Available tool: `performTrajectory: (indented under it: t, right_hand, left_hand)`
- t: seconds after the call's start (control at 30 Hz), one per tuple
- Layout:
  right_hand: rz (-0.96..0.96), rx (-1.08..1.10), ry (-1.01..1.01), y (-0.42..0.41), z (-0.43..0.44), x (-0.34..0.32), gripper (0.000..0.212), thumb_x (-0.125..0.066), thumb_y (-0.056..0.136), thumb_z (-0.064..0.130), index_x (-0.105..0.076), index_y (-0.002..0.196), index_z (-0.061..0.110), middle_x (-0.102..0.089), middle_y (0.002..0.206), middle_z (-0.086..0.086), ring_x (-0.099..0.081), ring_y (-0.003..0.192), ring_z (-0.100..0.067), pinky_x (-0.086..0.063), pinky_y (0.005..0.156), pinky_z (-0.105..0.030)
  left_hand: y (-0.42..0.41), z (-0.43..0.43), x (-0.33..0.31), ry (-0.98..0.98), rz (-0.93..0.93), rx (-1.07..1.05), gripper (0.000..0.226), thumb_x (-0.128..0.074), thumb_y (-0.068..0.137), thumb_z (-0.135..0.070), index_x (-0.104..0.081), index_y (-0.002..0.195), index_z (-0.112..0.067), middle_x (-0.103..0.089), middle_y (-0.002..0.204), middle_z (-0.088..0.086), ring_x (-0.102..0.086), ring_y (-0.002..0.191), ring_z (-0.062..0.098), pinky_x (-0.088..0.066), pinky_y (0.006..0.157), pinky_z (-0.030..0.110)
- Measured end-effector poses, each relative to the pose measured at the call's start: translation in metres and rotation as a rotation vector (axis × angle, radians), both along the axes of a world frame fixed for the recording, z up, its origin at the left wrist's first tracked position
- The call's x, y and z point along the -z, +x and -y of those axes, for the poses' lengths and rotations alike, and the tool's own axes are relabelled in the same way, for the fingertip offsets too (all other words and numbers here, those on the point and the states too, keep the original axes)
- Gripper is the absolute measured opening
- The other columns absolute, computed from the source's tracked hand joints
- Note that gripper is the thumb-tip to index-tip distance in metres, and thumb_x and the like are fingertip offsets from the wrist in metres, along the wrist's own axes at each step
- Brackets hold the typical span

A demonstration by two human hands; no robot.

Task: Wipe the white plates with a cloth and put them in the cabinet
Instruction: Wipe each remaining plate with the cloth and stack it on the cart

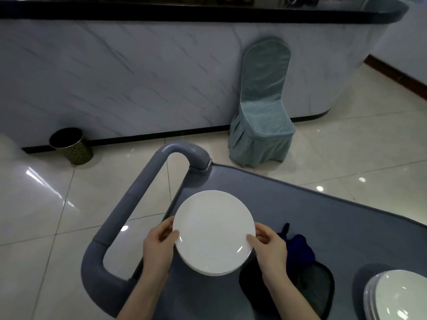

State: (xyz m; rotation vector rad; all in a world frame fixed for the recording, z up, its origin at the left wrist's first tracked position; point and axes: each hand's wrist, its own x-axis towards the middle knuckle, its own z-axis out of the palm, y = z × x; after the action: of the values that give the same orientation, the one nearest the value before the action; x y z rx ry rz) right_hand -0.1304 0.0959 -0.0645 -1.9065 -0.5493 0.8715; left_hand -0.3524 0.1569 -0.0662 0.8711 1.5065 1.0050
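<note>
A stack of white plates [213, 232] is held over the near left corner of a grey service cart [323, 218]. My left hand [158, 244] grips the stack's left rim, thumb on top. Gripping the right rim in the same way is my right hand [269, 247]. A dark blue cloth [300, 249] lies crumpled on the cart just right of my right hand. Another stack of white plates [399, 296] sits on the cart at the lower right, partly cut off by the frame. No cabinet is in view.
The cart's thick grey handle [129, 215] loops out to the left. A black mesh item [307, 287] lies under the cloth. On the tiled floor stand a covered teal chair [262, 112] and a dark wastebasket [70, 145], both against a marble-look counter [138, 72].
</note>
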Motion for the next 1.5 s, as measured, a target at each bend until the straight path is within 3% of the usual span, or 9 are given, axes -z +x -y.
performTrajectory:
  t: [0.27, 0.5, 0.73, 0.83, 0.97, 1.13, 1.3, 1.43, 1.5]
  right_hand:
    - [0.020, -0.029, -0.010, 0.002, -0.003, 0.005, 0.034, -0.071, 0.081, -0.005, -0.073, 0.105, 0.018, -0.068, 0.100, -0.004, -0.064, 0.087, -0.015, -0.054, 0.081, -0.031]
    - [0.001, -0.075, -0.006, 0.010, -0.002, 0.009, 0.029, -0.069, 0.085, -0.003, -0.073, 0.107, 0.015, -0.065, 0.107, -0.009, -0.064, 0.092, -0.020, -0.052, 0.084, -0.032]
    - [-0.051, -0.078, 0.041, 0.038, 0.020, -0.006, 0.022, -0.068, 0.091, 0.007, -0.070, 0.107, 0.022, -0.067, 0.107, -0.005, -0.063, 0.097, -0.017, -0.054, 0.091, -0.038]
    - [-0.003, -0.068, 0.054, 0.063, 0.043, -0.017, 0.019, -0.066, 0.093, 0.009, -0.071, 0.102, 0.024, -0.069, 0.104, -0.001, -0.064, 0.093, -0.014, -0.055, 0.090, -0.039]
    - [0.171, -0.069, 0.056, 0.106, 0.084, -0.031, 0.023, -0.068, 0.091, 0.009, -0.071, 0.093, 0.032, -0.071, 0.095, 0.003, -0.066, 0.086, -0.008, -0.056, 0.083, -0.036]
    - [0.518, -0.057, -0.025, 0.172, 0.154, -0.040, 0.020, -0.071, 0.088, 0.013, -0.073, 0.105, 0.022, -0.065, 0.090, 0.011, -0.059, 0.076, 0.003, -0.040, 0.070, -0.009]
    - [0.656, -0.013, -0.224, 0.237, 0.235, -0.043, 0.027, -0.069, 0.089, 0.017, -0.069, 0.116, 0.020, -0.061, 0.099, 0.006, -0.056, 0.076, -0.011, -0.040, 0.074, -0.024]
    - [0.656, 0.016, -0.403, 0.275, 0.283, -0.041, 0.039, -0.067, 0.091, 0.021, -0.061, 0.130, 0.018, -0.053, 0.117, -0.002, -0.054, 0.108, -0.022, -0.047, 0.084, -0.031]
    - [0.649, 0.008, -0.466, 0.288, 0.299, -0.040, 0.044, -0.067, 0.091, 0.024, -0.057, 0.134, 0.019, -0.049, 0.118, -0.004, -0.051, 0.110, -0.023, -0.049, 0.088, -0.034]
  left_hand:
    - [-0.001, 0.006, 0.005, 0.052, -0.128, 0.024, 0.038, -0.063, 0.088, -0.001, -0.066, 0.109, -0.032, -0.064, 0.107, 0.007, -0.062, 0.095, 0.018, -0.050, 0.084, 0.030]
    - [-0.001, 0.009, 0.001, 0.084, -0.336, 0.093, 0.037, -0.063, 0.091, -0.007, -0.064, 0.125, -0.023, -0.056, 0.106, 0.001, -0.058, 0.089, 0.006, -0.041, 0.072, 0.010]
    - [0.034, 0.022, -0.018, 0.265, -0.386, 0.029, 0.024, -0.063, 0.093, -0.014, -0.063, 0.107, -0.033, -0.056, 0.102, -0.010, -0.057, 0.092, 0.009, -0.046, 0.079, 0.020]
    - [0.072, 0.035, -0.025, 0.346, -0.341, 0.160, 0.021, -0.063, 0.091, -0.012, -0.069, 0.101, -0.030, -0.064, 0.100, -0.018, -0.061, 0.091, 0.004, -0.046, 0.070, 0.008]
    - [0.136, 0.062, -0.032, 0.375, -0.284, 0.490, 0.020, -0.064, 0.091, -0.012, -0.071, 0.091, -0.031, -0.070, 0.088, -0.021, -0.064, 0.084, 0.002, -0.047, 0.070, 0.011]
    - [0.223, 0.103, -0.029, 0.361, -0.263, 0.808, 0.016, -0.067, 0.089, -0.017, -0.070, 0.089, -0.033, -0.067, 0.080, -0.024, -0.063, 0.081, -0.005, -0.046, 0.072, 0.008]
    - [0.303, 0.146, -0.024, 0.370, -0.336, 1.051, 0.012, -0.071, 0.087, -0.023, -0.069, 0.098, -0.028, -0.065, 0.084, -0.018, -0.059, 0.077, -0.011, -0.040, 0.069, 0.002]
    - [0.345, 0.170, -0.019, 0.404, -0.509, 1.137, 0.036, -0.071, 0.081, -0.027, -0.063, 0.116, -0.024, -0.054, 0.103, -0.007, -0.057, 0.085, 0.008, -0.044, 0.079, 0.018]
    - [0.357, 0.178, -0.016, 0.394, -0.578, 1.191, 0.048, -0.070, 0.080, -0.033, -0.055, 0.126, -0.026, -0.047, 0.111, -0.005, -0.054, 0.098, 0.014, -0.045, 0.088, 0.026]
